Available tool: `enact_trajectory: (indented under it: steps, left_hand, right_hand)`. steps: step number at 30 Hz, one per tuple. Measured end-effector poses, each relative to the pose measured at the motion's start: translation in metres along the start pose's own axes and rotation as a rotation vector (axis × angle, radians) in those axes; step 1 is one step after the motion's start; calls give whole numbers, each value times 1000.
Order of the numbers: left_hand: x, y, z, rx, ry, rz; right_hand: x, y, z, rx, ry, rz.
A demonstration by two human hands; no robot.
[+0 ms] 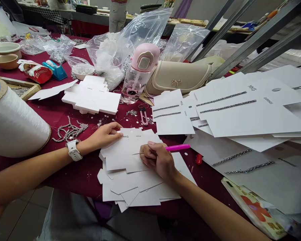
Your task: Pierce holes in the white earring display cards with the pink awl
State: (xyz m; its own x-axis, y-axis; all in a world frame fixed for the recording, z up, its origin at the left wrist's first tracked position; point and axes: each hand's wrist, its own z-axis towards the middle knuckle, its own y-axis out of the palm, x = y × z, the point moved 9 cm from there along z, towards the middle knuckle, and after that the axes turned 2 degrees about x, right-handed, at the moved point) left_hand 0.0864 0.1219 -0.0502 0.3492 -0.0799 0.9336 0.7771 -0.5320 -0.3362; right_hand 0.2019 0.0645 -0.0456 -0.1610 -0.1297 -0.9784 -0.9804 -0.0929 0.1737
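Note:
My right hand (158, 159) is closed around an awl (178, 147) with a bright pink handle. Its thin metal point lies just over or on a white earring card (117, 154) printed "MNG". At the card's upper left edge, my left hand (107, 135) grips it, thumb on top and the other fingers partly hidden. Beneath are more loose white cards (130, 197), overlapping unevenly. Left of my left hand lies a small heap of grey rhinestone chains (69, 130). Beyond the card are pink thread snips (143, 116).
Cards with paired chains (225, 117) pile up at right. A stack of white cards (90, 97), a pink-lidded bottle (137, 73) and a beige bag (178, 77) stand behind. A large thread cone (17, 120) is at left. Metal bars (238, 43) slant across the upper right.

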Motion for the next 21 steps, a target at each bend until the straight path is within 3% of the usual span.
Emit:
enact_trajectory:
  steps: [6,21]
  left_hand:
    - [0,1,0,-24,-50,-23]
    - [-4,2,0,-41,-123,-87]
  right_hand:
    - [-1,-1,1,5,-17,-37]
    - [0,14,-2,-144,-88,-265]
